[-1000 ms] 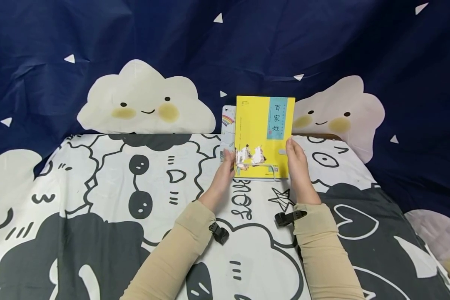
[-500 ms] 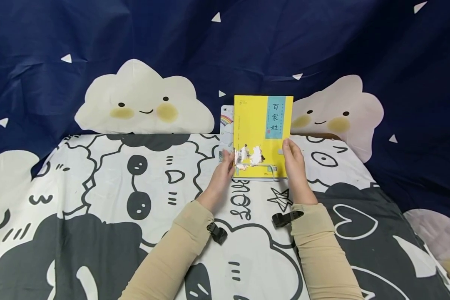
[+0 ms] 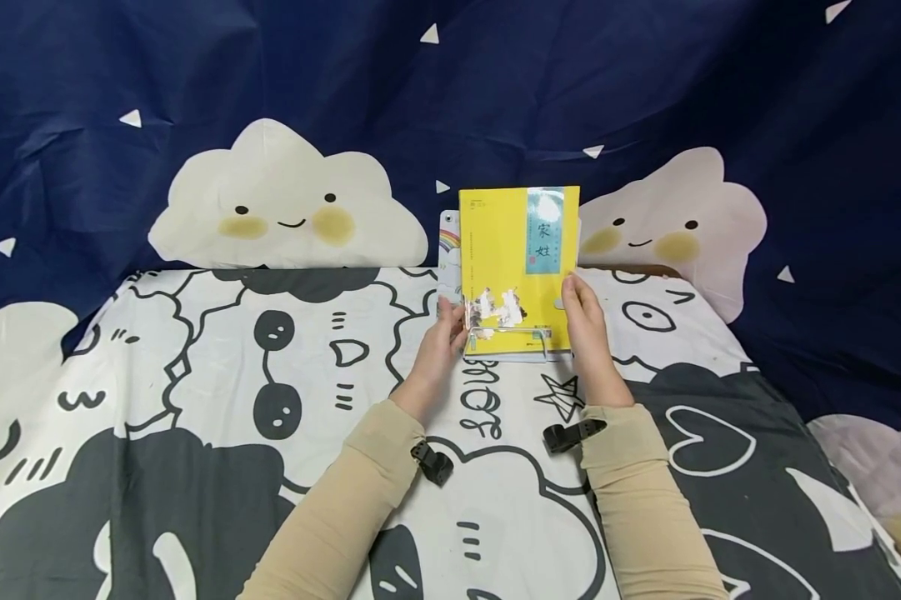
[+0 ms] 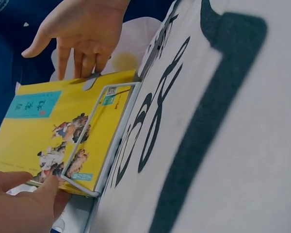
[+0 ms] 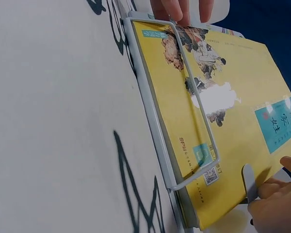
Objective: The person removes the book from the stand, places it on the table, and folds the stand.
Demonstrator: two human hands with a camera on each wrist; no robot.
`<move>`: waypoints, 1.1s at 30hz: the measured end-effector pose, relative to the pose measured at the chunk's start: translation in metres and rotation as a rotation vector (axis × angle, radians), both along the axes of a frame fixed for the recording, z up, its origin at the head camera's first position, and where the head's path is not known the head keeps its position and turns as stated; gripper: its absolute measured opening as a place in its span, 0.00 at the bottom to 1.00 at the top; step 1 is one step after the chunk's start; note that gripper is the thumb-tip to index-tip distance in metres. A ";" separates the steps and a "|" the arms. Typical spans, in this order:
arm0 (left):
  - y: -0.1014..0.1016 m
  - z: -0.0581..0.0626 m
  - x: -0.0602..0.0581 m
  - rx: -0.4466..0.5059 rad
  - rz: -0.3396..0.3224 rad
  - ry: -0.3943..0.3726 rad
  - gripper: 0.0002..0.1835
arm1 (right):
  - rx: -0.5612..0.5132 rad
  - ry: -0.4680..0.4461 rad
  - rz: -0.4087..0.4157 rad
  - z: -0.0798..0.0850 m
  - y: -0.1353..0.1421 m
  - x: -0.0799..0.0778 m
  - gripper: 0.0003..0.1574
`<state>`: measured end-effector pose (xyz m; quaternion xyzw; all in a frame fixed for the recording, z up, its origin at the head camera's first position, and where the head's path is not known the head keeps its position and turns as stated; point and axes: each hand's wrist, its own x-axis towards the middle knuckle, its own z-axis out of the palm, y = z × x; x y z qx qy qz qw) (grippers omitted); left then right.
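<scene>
A yellow book [image 3: 506, 250] with a blue title panel leans upright on a book stand [image 3: 453, 242] patterned with a rainbow, whose edge shows behind the book on the left. The stand's white wire bar [image 5: 203, 119] crosses the lower cover. My left hand [image 3: 437, 346] is at the book's lower left edge, its fingertips touching the edge beside the wire in the left wrist view. On the opposite side my right hand [image 3: 593, 337] touches the right edge, close to a small grey tab [image 4: 91, 81]; its fingers [image 4: 82, 63] reach down to that edge with the thumb spread away.
A white and dark grey cartoon-print cloth [image 3: 330, 367] covers the table under the stand. Behind it hangs a dark blue curtain [image 3: 495, 92] with cloud faces and small white triangles. A black camera strap is on each wrist.
The book has risen slightly and tipped, so glare now covers part of its title and its bottom edge sits higher against the stand. Both hands stay at its sides.
</scene>
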<state>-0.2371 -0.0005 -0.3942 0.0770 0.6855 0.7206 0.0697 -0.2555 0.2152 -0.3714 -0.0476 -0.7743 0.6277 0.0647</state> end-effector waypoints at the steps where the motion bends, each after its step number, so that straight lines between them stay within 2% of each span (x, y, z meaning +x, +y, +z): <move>1: 0.000 0.000 -0.001 0.002 0.001 -0.001 0.50 | -0.003 0.005 0.004 0.000 0.000 0.000 0.50; 4: -0.001 -0.001 -0.003 -0.001 0.003 -0.008 0.43 | -0.007 0.020 0.010 -0.001 0.000 -0.002 0.48; 7: -0.001 -0.002 -0.004 -0.016 -0.008 -0.031 0.42 | -0.011 0.026 0.010 -0.002 0.001 -0.003 0.47; 11: -0.001 -0.003 -0.003 -0.048 -0.032 -0.063 0.42 | -0.025 0.022 0.011 -0.003 0.002 -0.003 0.46; 21: -0.003 -0.003 -0.003 -0.011 -0.033 -0.096 0.42 | -0.035 0.018 0.026 -0.003 0.003 -0.003 0.46; 33: -0.006 0.001 -0.001 0.047 -0.009 -0.077 0.43 | -0.037 0.014 0.037 -0.002 0.000 -0.002 0.45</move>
